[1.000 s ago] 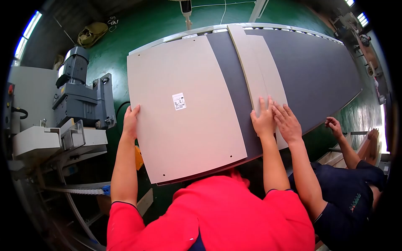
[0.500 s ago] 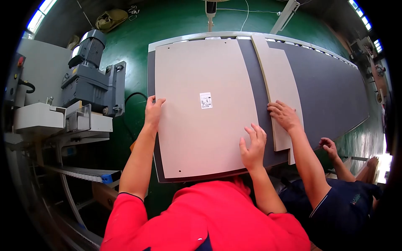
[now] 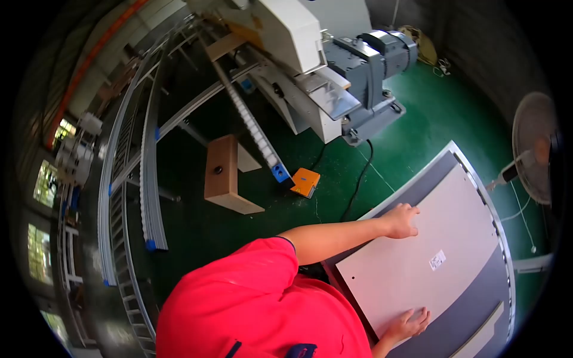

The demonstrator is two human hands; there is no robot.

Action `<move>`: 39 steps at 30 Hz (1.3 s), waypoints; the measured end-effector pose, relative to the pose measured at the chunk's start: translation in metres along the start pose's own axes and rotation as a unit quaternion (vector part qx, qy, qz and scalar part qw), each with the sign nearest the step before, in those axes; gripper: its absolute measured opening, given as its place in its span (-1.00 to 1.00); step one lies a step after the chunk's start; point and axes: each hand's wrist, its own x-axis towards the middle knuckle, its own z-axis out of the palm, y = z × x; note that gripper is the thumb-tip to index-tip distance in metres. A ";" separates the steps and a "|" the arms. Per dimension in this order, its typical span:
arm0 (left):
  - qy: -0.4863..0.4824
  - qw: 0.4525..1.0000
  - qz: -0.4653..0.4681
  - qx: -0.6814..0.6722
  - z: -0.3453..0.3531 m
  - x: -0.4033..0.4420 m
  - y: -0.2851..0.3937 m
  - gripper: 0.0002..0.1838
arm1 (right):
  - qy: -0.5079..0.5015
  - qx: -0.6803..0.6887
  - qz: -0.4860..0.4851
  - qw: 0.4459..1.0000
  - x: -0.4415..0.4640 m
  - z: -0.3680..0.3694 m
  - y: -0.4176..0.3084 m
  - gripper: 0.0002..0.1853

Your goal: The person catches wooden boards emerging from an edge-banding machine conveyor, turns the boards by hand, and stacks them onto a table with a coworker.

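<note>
A flat beige board (image 3: 412, 274) with a white printed label (image 3: 437, 260) and small holes near its corners lies on a grey tabletop (image 3: 477, 298). My left hand (image 3: 401, 221) is at the board's left edge, its fingers bent and closed on that edge. Near the opposite edge, my right hand (image 3: 407, 325) rests against the board with its fingers apart. Part of a second, narrower beige board (image 3: 480, 334) shows at the lower right, separated from the first by a grey strip.
A grey motor unit (image 3: 364, 65) stands beyond the table. An orange pedal box (image 3: 306, 181) and a brown wooden box (image 3: 221, 173) are on the green floor. Roller rails (image 3: 253, 122) stretch along the left. A fan (image 3: 533, 149) stands at the right.
My view has swung left, bringing the roller rails and floor boxes into sight. The co-worker's hands have left the view. Both my hands are still at the board.
</note>
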 end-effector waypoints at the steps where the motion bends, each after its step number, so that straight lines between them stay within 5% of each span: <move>1: -0.005 0.999 0.006 -0.045 -0.003 -0.005 -0.002 -0.24 | -0.010 -0.005 0.004 1.000 0.004 0.002 0.002 -0.52; 7: 0.068 0.980 0.029 -0.186 -0.041 -0.072 -0.053 -0.50 | 0.033 0.118 -0.079 0.989 0.057 0.024 -0.047 -0.60; 9: 0.099 0.972 -0.008 -0.213 -0.056 -0.117 -0.082 -0.60 | -0.093 0.257 -0.062 0.960 0.075 0.043 -0.078 -0.65; 12: 0.120 0.952 -0.121 -0.252 -0.058 -0.195 -0.151 -0.68 | -0.247 0.445 -0.040 0.860 0.082 0.054 -0.159 -0.65; 15: 0.165 0.957 -0.208 -0.116 -0.037 -0.291 -0.229 -0.63 | -0.338 0.592 -0.048 0.730 0.063 0.058 -0.245 -0.47; 16: 0.135 0.951 -0.273 -0.057 -0.041 -0.325 -0.230 -0.60 | -0.345 0.588 -0.074 0.727 0.057 0.058 -0.272 -0.37; 18: 0.057 0.911 -0.407 0.008 -0.028 -0.384 -0.257 -0.53 | -0.415 0.593 0.001 0.690 0.049 0.043 -0.322 -0.65; 20: 0.110 0.901 -0.419 -0.018 0.009 -0.447 -0.302 -0.61 | -0.453 0.602 -0.007 0.658 0.044 0.046 -0.354 -0.40; 22: 0.201 0.874 -0.429 -0.111 0.065 -0.505 -0.355 -0.63 | -0.452 0.624 -0.014 0.638 0.043 0.060 -0.384 -0.53; 23: 0.198 0.839 -0.475 -0.176 0.095 -0.533 -0.386 -0.64 | -0.492 0.654 -0.039 0.574 0.045 0.065 -0.399 -0.72; 25: 0.166 0.785 -0.543 -0.249 0.108 -0.564 -0.391 -0.66 | -0.520 0.643 -0.019 0.561 0.038 0.047 -0.439 -0.31; 29: 0.182 0.723 -0.583 -0.324 0.110 -0.592 -0.379 -0.68 | -0.621 0.610 0.067 0.487 0.048 0.078 -0.490 -0.37; 32: 0.166 0.762 -0.532 -0.330 0.114 -0.593 -0.392 -0.72 | -0.547 0.628 -0.013 0.554 0.037 0.093 -0.528 -0.40; 35: 0.351 0.670 -0.511 -0.409 0.101 -0.574 -0.371 -0.74 | -0.541 0.614 0.034 0.574 0.030 0.091 -0.571 -0.42; 39: 0.374 0.671 -0.473 -0.431 0.086 -0.565 -0.376 -0.73 | -0.581 0.620 0.063 0.524 0.032 0.138 -0.613 -0.49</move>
